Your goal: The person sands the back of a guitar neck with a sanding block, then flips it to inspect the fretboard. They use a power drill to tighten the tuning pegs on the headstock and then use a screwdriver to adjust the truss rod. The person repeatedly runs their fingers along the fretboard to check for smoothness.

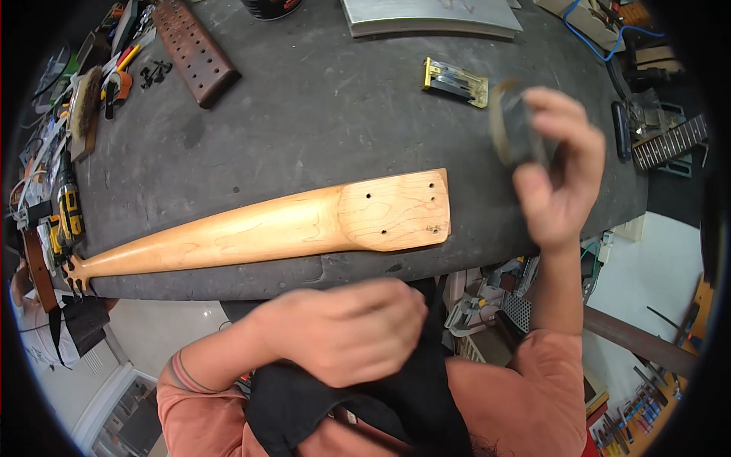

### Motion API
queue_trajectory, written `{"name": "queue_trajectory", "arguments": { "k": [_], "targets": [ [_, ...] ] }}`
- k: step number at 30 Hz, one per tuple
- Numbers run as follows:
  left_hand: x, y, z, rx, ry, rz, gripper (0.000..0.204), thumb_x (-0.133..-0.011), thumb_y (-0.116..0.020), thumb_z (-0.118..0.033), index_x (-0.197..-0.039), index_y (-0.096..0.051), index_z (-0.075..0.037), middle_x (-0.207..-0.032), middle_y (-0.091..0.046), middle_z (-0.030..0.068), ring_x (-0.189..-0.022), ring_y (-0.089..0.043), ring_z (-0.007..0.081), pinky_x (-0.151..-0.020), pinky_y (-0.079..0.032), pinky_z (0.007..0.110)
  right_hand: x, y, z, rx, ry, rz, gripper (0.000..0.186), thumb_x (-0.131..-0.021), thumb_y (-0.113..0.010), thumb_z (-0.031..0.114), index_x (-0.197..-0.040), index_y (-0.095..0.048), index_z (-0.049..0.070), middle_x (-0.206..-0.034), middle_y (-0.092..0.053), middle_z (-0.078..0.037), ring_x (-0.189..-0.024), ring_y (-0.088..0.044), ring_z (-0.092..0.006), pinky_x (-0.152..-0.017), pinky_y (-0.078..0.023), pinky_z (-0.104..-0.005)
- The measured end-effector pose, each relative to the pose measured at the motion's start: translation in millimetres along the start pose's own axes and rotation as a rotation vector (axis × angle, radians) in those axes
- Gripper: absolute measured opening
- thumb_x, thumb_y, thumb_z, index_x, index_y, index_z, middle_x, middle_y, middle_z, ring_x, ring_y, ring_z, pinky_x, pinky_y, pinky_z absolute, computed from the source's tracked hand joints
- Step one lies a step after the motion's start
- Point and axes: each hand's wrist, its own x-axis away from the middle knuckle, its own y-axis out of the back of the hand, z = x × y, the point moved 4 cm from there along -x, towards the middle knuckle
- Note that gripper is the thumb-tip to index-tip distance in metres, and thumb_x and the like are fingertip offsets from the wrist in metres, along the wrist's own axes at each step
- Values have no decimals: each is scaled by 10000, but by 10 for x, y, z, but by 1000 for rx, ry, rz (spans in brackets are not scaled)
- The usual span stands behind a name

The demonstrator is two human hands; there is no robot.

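Observation:
A pale wooden guitar neck (251,225) lies across the front of the grey bench, its back facing up. Several screw holes show in its squared heel, and tuners sit at the far left end. Above and right of the heel, my right hand (563,167) grips a ring-shaped, see-through roll of tape (504,126), blurred by motion. My left hand (346,331) is closed in front of the black apron, below the bench edge and apart from the neck. Its curled fingers hide whatever may be in them. A small clear case with yellow ends (455,81) lies left of the tape.
A brown block with rows of holes (194,53) and a flat metal slab (430,17) rest at the back of the bench (304,107). Along the left edge are a brush (85,110), a yellow-and-black drill (68,202) and cables. A dark fretboard (670,143) juts in at right.

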Motion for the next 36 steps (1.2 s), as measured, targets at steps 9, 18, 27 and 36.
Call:
{"name": "queue_trajectory", "arguments": {
  "k": [9, 18, 27, 36],
  "targets": [
    [268, 399, 402, -401, 697, 20, 752, -878, -954, -450, -1490, -770, -55, -1415, -769, 144, -1308, -710, 396, -1138, -536, 568, -32, -474, 773, 481, 233, 522, 249, -892, -867, 199, -1127, -783, 192, -1384, -797, -90, -1070, -743, -261, -985, -487, -444],
    [295, 422, 439, -361, 699, -21, 732, -868, -951, -441, -1493, -787, -98, -1340, -763, 79, -1175, -695, 329, -1011, -523, 484, -161, -521, 887, 576, 279, 586, 194, -923, -844, 168, -1107, -784, 175, -1334, -817, -101, -1038, -759, -257, -908, -513, -420],
    [304, 443, 432, -356, 705, -29, 736, -858, -952, -428, -1506, -794, -118, -1305, -757, 58, -1138, -679, 317, -994, -513, 474, -120, -600, 924, 564, 288, 565, 217, -944, -812, 183, -1157, -778, 165, -1348, -811, -111, -1053, -758, -249, -913, -513, -415],
    [318, 439, 449, -360, 682, -60, 747, -850, -958, -415, -1515, -793, -119, -1308, -761, 59, -1138, -677, 321, -998, -515, 480, -107, -683, 959, 570, 241, 536, 224, -953, -806, 196, -1174, -783, 170, -1353, -816, -94, -1043, -755, -240, -916, -480, -405]
  ]
}}
